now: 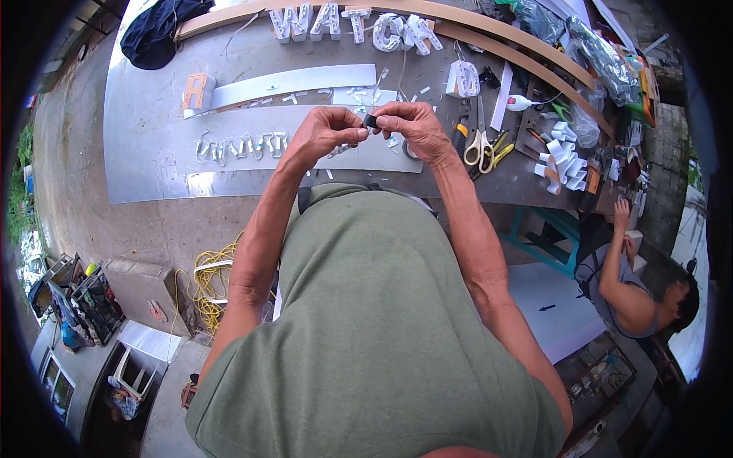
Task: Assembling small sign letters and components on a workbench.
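Note:
My left hand (327,134) and my right hand (417,130) meet above the metal worktable, fingertips pinched together. Between them is a small black piece (371,120) that looks like electrical tape. The fingers partly cover it. A string of small LED modules on clear wire (244,146) lies on a grey sheet left of my left hand. More modules and wire run beneath my fingers. Beside my right wrist, a round roll (413,149) is half hidden.
Several white sign letters (319,23) stand at the back, near curved brown strips (527,49). White scissors (479,149) and pliers (502,151) lie right. Curled white pieces (563,164) are heaped beyond. Another person (630,286) works at the right. Yellow cable (214,278) coils on the floor.

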`<action>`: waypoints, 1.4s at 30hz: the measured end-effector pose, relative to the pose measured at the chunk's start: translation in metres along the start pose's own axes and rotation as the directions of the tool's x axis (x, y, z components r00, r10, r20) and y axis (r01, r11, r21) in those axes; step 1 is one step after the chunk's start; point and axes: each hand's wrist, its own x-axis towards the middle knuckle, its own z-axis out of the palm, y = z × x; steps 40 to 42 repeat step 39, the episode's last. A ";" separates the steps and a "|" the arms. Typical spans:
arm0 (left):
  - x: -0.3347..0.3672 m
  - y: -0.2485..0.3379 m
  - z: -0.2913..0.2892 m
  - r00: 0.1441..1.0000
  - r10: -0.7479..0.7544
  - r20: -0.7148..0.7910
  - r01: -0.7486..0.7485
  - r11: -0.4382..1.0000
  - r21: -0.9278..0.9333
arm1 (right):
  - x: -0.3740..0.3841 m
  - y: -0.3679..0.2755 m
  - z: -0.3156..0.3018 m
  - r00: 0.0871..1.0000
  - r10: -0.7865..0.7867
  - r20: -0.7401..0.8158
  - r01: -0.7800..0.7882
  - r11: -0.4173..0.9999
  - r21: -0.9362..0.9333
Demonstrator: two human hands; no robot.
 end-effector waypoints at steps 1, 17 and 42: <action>-0.001 0.001 0.000 1.000 0.015 -0.004 -0.015 0.999 -0.030 | -0.001 0.001 0.000 1.000 -0.002 -0.002 0.002 1.000 0.000; -0.008 0.013 0.025 0.959 0.257 -0.121 -0.278 0.933 -0.230 | -0.020 -0.004 0.019 0.974 -0.148 -0.169 0.203 0.902 0.381; 0.011 0.032 0.054 0.766 0.622 -0.165 -0.507 0.741 0.440 | -0.031 0.000 0.012 0.942 -0.218 -0.253 0.298 0.892 0.340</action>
